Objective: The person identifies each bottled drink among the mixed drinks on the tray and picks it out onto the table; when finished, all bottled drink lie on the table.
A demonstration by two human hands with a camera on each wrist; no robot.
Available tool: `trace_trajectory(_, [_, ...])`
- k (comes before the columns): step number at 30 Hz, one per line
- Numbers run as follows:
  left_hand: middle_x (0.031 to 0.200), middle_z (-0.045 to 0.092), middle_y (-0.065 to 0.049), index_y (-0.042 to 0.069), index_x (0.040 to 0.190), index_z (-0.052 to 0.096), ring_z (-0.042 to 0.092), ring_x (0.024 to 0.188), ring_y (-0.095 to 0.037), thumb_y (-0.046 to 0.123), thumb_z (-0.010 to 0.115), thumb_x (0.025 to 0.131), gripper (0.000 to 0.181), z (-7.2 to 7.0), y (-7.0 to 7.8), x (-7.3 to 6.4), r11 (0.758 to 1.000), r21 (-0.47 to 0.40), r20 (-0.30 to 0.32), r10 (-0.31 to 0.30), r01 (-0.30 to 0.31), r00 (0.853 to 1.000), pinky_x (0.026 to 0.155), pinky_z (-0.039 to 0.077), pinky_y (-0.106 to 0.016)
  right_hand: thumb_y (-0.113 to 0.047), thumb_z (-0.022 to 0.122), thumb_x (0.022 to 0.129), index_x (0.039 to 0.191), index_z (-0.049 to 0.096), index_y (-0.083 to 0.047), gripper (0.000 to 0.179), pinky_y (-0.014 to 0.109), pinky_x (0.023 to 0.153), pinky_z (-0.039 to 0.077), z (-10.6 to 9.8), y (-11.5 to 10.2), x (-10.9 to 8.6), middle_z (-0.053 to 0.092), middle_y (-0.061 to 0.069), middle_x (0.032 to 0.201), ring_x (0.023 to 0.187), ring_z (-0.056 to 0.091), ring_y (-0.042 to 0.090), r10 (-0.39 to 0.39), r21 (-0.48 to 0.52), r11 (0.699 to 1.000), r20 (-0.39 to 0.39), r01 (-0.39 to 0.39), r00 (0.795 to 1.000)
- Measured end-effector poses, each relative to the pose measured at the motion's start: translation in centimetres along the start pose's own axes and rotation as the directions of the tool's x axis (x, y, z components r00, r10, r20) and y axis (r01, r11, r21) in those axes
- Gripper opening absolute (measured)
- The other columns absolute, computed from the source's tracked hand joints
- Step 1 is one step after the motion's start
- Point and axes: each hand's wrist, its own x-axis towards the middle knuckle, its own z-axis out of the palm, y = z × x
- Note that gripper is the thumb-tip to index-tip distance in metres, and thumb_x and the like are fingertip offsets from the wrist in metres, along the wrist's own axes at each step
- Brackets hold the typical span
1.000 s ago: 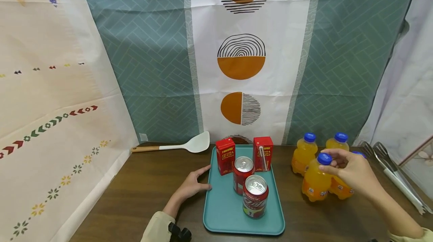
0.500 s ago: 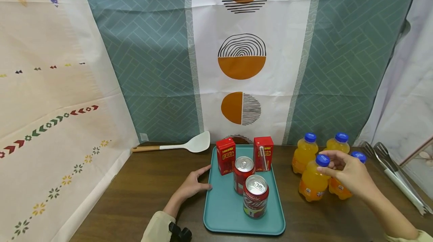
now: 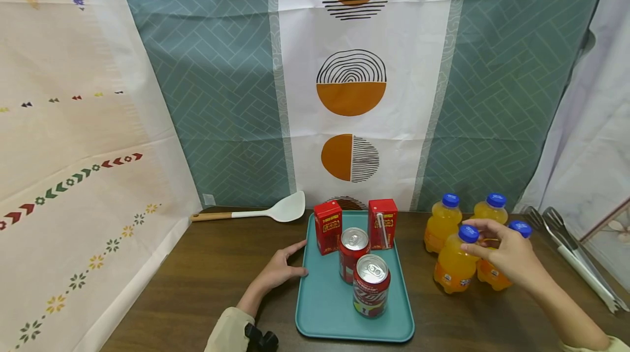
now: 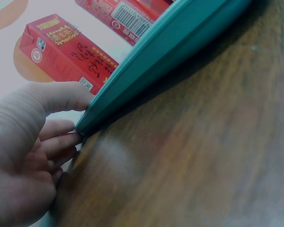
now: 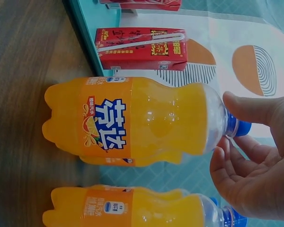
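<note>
My right hand (image 3: pixel 512 253) pinches an orange soda bottle (image 5: pixel 156 125) just below its blue cap, thumb on one side and fingers on the other. The bottle stands upright at the front of a group of similar bottles (image 3: pixel 442 226), right of the teal tray (image 3: pixel 320 314). My left hand (image 3: pixel 278 271) touches the tray's left rim, its thumb and index finger spread apart. In the left wrist view its fingers (image 4: pixel 61 142) lie straight against the tray's edge. Two red drink cartons (image 3: pixel 328 227) and two red soda cans (image 3: pixel 371 289) stand on the tray.
Behind the left hand lies a white spatula (image 3: pixel 285 209) with a wooden handle. At the far right, metal-headed utensils (image 3: pixel 571 242) with pale handles lie beside the bottles. A patterned cloth (image 3: pixel 246 95) hangs behind the dark wooden table (image 3: pixel 197 286).
The right hand and its soda bottle have shifted slightly left, uncovering more of the blue cap of the bottle behind. The left hand and the tray have stayed in place.
</note>
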Motion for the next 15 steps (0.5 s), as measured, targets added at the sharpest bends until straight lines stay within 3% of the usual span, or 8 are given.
trace_trajectory(13, [0.15,0.045,-0.02,0.003,0.145,0.045,0.034,0.141,-0.04,0.01,0.074,0.078,0.073,-0.05,-0.1,-0.03,1.0,-0.008,-0.005,-0.007,0.007,1.0,0.115,0.023,-0.066,-0.021,0.077,0.083,0.119,0.064,-0.001,0.043,0.013,0.065,0.052,0.35,-0.04,-0.12,0.07,0.018,0.107,0.079,0.051,-0.019,-0.085,0.022,0.996,-0.062,0.086,0.994])
trace_trajectory(15, [0.15,0.045,-0.02,0.003,0.145,0.045,0.035,0.141,-0.039,0.01,0.075,0.078,0.073,-0.1,-0.08,-0.11,1.0,-0.009,-0.007,-0.01,0.01,1.0,0.115,0.024,-0.065,-0.021,0.076,0.084,0.12,0.064,-0.001,0.042,0.012,0.066,0.051,0.33,-0.16,-0.09,0.07,0.012,0.108,0.081,0.05,-0.02,-0.091,0.025,0.995,-0.064,0.092,0.994])
